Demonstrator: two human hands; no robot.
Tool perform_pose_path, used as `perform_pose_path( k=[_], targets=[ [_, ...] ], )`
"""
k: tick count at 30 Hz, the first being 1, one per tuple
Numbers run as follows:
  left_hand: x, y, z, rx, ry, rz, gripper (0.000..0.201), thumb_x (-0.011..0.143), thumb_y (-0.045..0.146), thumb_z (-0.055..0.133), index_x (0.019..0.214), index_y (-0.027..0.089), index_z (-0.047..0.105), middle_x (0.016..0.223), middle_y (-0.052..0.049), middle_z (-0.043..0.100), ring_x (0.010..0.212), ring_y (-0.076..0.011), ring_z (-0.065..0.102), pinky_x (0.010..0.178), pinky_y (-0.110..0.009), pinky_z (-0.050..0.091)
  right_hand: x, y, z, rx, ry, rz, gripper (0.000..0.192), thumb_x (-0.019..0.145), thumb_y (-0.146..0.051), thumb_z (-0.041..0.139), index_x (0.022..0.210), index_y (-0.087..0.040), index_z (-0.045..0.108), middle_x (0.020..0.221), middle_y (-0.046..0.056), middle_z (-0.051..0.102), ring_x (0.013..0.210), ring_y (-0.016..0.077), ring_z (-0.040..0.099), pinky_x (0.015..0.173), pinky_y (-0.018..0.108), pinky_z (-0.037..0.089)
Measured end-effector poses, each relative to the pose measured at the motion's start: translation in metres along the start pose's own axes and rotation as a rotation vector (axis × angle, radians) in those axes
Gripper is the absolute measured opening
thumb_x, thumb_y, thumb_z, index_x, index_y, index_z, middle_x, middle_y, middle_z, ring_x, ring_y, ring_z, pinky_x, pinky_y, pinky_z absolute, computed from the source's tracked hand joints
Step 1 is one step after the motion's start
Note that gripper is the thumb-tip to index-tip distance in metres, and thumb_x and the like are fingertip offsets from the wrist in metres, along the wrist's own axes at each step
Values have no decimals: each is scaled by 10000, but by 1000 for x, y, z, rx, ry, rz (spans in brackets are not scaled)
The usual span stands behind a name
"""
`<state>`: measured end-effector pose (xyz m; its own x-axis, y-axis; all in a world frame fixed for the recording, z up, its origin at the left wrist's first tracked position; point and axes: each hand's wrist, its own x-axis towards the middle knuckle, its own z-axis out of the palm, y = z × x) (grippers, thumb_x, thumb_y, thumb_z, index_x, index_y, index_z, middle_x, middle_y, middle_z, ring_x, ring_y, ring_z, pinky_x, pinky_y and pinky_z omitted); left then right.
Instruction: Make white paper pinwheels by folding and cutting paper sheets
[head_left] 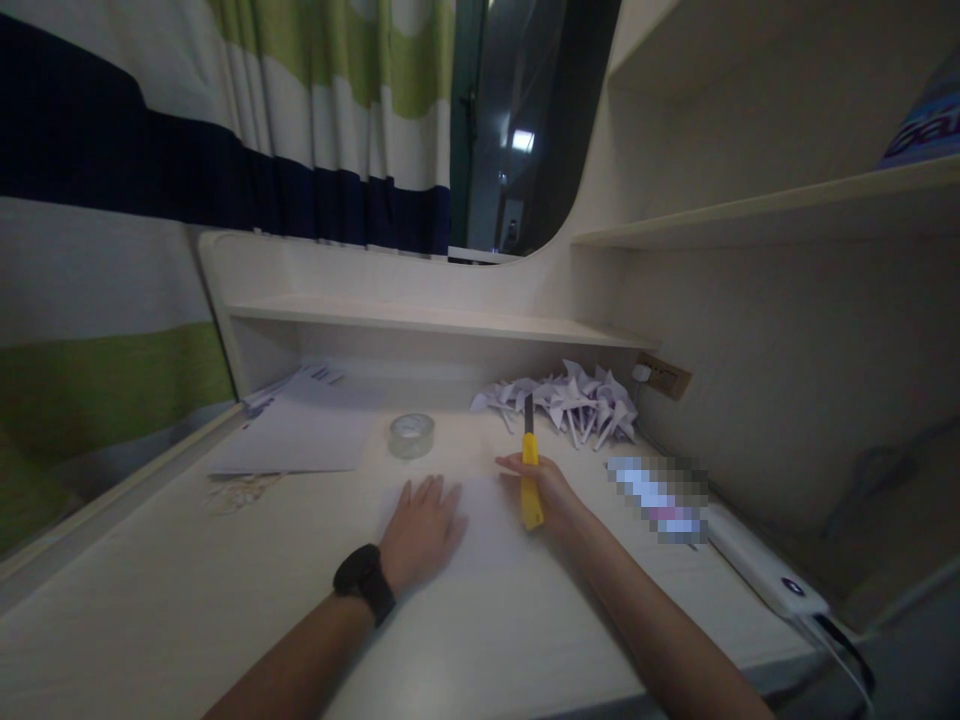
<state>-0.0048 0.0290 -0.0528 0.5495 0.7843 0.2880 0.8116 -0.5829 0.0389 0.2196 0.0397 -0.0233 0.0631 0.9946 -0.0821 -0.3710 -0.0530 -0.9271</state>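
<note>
Right hand (551,490) grips a yellow utility knife (530,478), blade extended away; left hand (421,530) lies flat, fingers spread, on white paper (487,525). A slip could probably nick the near left fingers or tear the sheet.

Tape roll (412,434) and paper pinwheels (570,400) crowd the far desk (187,590).

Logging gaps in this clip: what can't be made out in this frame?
- Head view: a pixelated patch on the desk masks whatever lies there.
- The sheet is partly covered by the left hand.
- The right hand hides part of the yellow knife.
- The folded paper shapes are too small and dim to count.
- The blue item on the shelf is cut off by the right edge.
</note>
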Motion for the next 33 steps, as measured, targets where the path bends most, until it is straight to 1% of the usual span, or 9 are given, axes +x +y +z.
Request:
perform_pose_path(
  k=[4,7,11,15,21,23,28,33],
  targets=[
    [0,1,-2,8,0,-4,519,967,451,302,1380,171,447,1416,-192,450,1330,-332,378,1084,-555,239,0,0,4,-29,11,8,173,671,-188,724,802,-171,612,893,58,685,639,141,630,521,230,489],
    [0,1,-2,1,-3,0,520,968,446,304,1376,160,454,1413,-202,451,1325,-339,383,1083,-560,239,1,-2,10,-95,43,-2,152,671,-183,704,786,-166,605,755,34,645,582,124,589,481,212,460],
    [0,0,0,-11,4,5,521,971,447,295,1378,161,452,1418,-208,443,1329,-341,378,1082,-567,238,8,-5,17,-152,65,44,162,667,-181,702,794,-164,603,626,-3,568,507,113,548,431,200,416],
    [0,-1,2,-8,-5,7,526,966,452,312,1379,159,456,1420,-213,440,1330,-351,378,1078,-569,248,17,-10,20,-204,119,74,167,651,-155,682,787,-163,587,645,-1,563,496,116,554,414,205,403],
    [1,0,1,-22,1,5,517,963,442,326,1376,161,458,1419,-214,441,1326,-357,381,1082,-574,229,18,-9,21,-250,143,73,188,637,-167,670,805,-170,586,642,-6,564,498,128,568,448,224,412],
    [1,0,0,-21,0,6,515,959,434,339,1373,152,460,1417,-223,440,1323,-362,383,1080,-574,232,18,-6,20,-259,137,57,176,634,-174,666,792,-166,589,624,-8,561,500,120,556,463,221,407],
    [0,0,0,-13,10,0,532,951,432,351,1398,153,423,1430,-227,417,1337,-363,358,1081,-567,230,17,0,17,-295,100,-8,132,623,-196,660,723,-157,583,538,-37,508,466,91,467,457,210,350],
    [0,-1,0,-48,21,-11,588,936,433,371,1440,131,344,1397,-217,449,1316,-354,373,1077,-556,234,12,-3,15,-322,37,-33,154,584,-169,646,729,-152,598,545,-36,521,482,91,465,464,209,337]
  ],
)
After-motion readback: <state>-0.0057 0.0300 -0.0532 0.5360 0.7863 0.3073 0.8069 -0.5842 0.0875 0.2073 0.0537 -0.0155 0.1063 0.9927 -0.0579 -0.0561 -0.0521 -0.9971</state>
